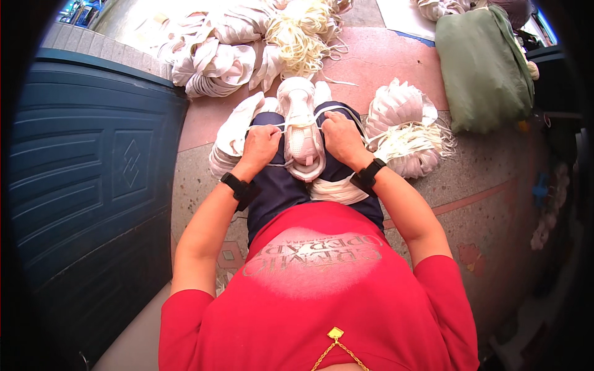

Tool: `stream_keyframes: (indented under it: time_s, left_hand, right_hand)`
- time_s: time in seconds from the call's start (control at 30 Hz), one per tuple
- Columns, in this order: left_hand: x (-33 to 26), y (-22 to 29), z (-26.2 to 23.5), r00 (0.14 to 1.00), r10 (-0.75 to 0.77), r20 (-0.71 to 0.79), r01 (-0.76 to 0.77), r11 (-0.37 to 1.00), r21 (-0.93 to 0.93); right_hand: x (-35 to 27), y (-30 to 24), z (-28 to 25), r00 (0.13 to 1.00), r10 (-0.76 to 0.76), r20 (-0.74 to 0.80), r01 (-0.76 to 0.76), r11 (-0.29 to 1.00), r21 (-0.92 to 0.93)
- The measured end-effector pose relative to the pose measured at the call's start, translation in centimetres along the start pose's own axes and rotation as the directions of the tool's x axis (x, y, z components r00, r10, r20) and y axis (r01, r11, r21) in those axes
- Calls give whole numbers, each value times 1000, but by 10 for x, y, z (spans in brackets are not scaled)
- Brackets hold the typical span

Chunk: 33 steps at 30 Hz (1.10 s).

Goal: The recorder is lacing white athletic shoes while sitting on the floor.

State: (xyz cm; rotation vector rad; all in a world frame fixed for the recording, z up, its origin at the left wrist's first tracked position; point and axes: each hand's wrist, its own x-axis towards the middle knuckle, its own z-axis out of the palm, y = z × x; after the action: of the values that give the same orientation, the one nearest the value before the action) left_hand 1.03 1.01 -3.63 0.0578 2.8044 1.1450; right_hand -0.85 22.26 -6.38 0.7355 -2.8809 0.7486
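Note:
A pale pinkish-white sneaker (301, 151) sits between my knees, its opening toward me. A cream shoelace (291, 125) runs across it, with ends reaching out to both sides. My left hand (261, 144) is closed on the lace at the shoe's left side. On the other side, my right hand (342, 138) is also closed, gripping the lace near my right knee; its fingertips are partly hidden. White shoe pieces (237, 127) lie beside my left knee, and another white piece (339, 190) rests between my thighs.
Ahead on the left is a heap of white shoe pieces (223, 59) with a tangle of cream laces (304, 34). A stacked bundle of pieces (401, 106) with laces (413, 141) lies right of my knee. Beyond it stands a green sack (484, 69). A blue panelled door (93, 161) borders my left.

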Motion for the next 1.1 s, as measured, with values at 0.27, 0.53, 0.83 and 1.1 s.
stream_keyframes:
  time_s: [0.27,0.53,0.83,1.1]
  left_hand:
    - [0,-8,11,998,58,-35,-52,988,149]
    - [1,8,17,981,178,-74,-146,935,323]
    - [-11,30,10,965,211,-155,-102,850,517]
    - [-16,23,20,995,4,-98,36,915,402]
  right_hand:
    - [10,-15,-6,993,69,100,-58,992,-113]
    - [21,-15,-3,946,-266,187,313,899,-307]
    - [5,-26,-15,999,-34,-6,31,963,-269]
    - [7,-25,-18,951,163,263,-66,938,-341]
